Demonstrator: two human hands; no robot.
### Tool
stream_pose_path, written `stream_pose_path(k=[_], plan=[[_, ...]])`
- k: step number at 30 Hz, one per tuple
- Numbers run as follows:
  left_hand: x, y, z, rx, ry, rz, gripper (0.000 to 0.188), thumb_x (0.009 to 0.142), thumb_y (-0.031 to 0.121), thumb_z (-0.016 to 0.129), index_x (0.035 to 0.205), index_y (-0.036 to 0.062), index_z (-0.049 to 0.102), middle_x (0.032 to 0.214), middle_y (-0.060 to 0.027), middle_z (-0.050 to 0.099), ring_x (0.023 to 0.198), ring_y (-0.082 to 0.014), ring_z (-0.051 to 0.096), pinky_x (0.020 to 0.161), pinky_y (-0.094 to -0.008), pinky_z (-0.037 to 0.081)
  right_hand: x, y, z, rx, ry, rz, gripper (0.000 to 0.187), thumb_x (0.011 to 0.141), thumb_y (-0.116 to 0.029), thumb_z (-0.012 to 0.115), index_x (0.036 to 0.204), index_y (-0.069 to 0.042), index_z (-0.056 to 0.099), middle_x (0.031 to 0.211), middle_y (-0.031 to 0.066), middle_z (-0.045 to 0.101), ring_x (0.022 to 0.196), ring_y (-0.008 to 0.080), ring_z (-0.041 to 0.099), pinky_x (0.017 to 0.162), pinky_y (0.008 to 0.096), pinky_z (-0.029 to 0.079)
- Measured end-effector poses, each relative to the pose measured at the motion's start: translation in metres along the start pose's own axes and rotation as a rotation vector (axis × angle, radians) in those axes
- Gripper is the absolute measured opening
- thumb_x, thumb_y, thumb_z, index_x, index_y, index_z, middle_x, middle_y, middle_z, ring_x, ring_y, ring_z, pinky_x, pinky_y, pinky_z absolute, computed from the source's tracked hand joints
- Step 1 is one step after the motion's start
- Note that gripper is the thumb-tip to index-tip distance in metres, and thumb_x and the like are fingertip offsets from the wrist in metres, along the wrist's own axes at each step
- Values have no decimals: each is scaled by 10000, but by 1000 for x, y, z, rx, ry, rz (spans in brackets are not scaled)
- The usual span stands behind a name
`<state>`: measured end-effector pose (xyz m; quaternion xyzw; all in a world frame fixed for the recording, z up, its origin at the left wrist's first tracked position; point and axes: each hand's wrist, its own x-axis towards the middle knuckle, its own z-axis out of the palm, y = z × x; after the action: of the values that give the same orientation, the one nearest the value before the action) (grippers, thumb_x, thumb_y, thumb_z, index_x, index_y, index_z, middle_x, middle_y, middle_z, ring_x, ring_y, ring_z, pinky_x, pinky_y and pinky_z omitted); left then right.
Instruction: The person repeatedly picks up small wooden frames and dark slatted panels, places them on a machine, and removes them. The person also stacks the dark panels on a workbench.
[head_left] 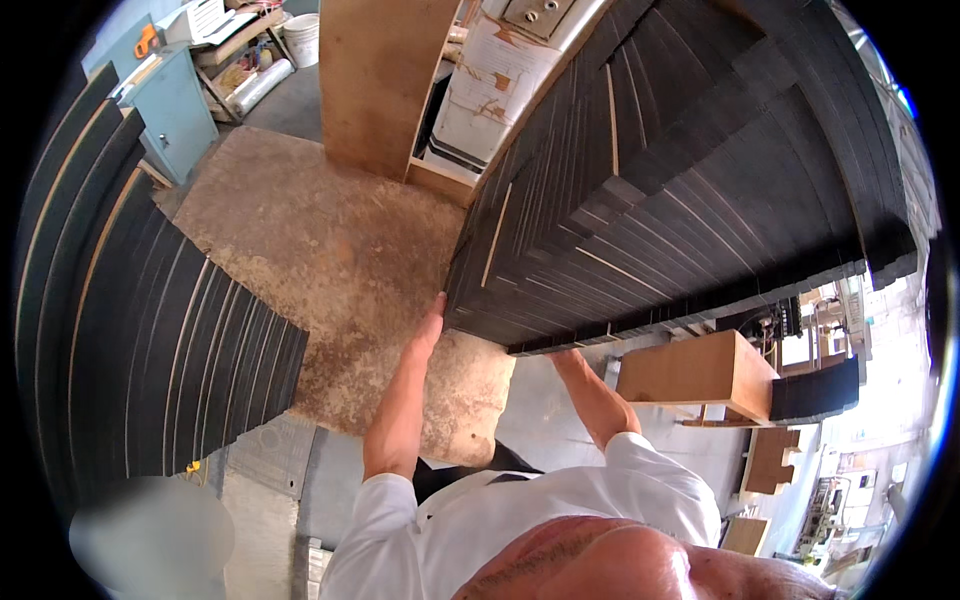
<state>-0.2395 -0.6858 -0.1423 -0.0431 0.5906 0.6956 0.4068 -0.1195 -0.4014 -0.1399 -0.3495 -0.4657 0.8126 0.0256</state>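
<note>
a head (610, 565) looms nearest, left hand (431, 325) against stacked black panels (740, 190).

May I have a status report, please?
Left hand at black stack. Right hand at its near edge, mostly hidden. Second stack at left, not touched.

A large stack of black sheets or panels (700, 215) filled the upper right of the view, its narrow end pointing toward the lower middle and its bulk widening toward the upper right. Many thin layers sat close together, their edges showing as fine parallel lines in two directions that met along a diagonal ridge. The layers were not flush: some were stepped, and a few slim tan edges (613, 120) stood out against the dark ones. The lower edge ran slantwise, slightly ragged. What bore its weight could not be seen.
</note>
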Motion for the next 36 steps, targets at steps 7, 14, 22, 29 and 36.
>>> stream_pose_path(k=[7, 14, 22, 29, 36], plan=[[-8, -1, -1, -55, 3, 23, 782, 935, 633, 284, 1469, 61, 262, 1551, -117, 162, 1440, -238, 96, 1148, -371, 103, 8, 4, 13, 21, -6, -23, 374, 940, -356, 477, 1173, -78, 566, 1149, 94, 610, 1007, 244, 586, 828, 382, 502], [19, -20, -20, 25, 23, -25, 734, 949, 595, 306, 1434, 46, 347, 1512, -114, 285, 1416, -237, 191, 1134, -345, 144, 17, 2, 18, -3, -72, -47, 384, 942, -368, 466, 1182, -84, 560, 1158, 86, 606, 1015, 241, 583, 838, 382, 498], [33, -30, -19, -48, 39, 123, 727, 946, 604, 308, 1429, 64, 368, 1499, -86, 318, 1394, -225, 241, 1125, -341, 160, 12, -1, 23, -10, -166, -70, 395, 945, -381, 454, 1194, -91, 552, 1169, 78, 600, 1025, 239, 580, 849, 383, 493], [8, -37, -26, -1, 151, 38, 712, 922, 661, 301, 1379, 143, 475, 1458, -78, 392, 1367, -228, 289, 1120, -366, 168, -4, 7, 21, -1, -189, -50, 405, 948, -393, 443, 1203, -97, 546, 1179, 70, 596, 1033, 236, 577, 859, 383, 488], [2, -40, -83, -158, -3, 95, 633, 955, 573, 356, 1421, 149, 410, 1495, -37, 334, 1394, -212, 237, 1126, -367, 158, -4, 35, 62, 6, -251, -22, 415, 950, -405, 432, 1213, -103, 539, 1188, 62, 591, 1041, 234, 574, 869, 384, 484]])
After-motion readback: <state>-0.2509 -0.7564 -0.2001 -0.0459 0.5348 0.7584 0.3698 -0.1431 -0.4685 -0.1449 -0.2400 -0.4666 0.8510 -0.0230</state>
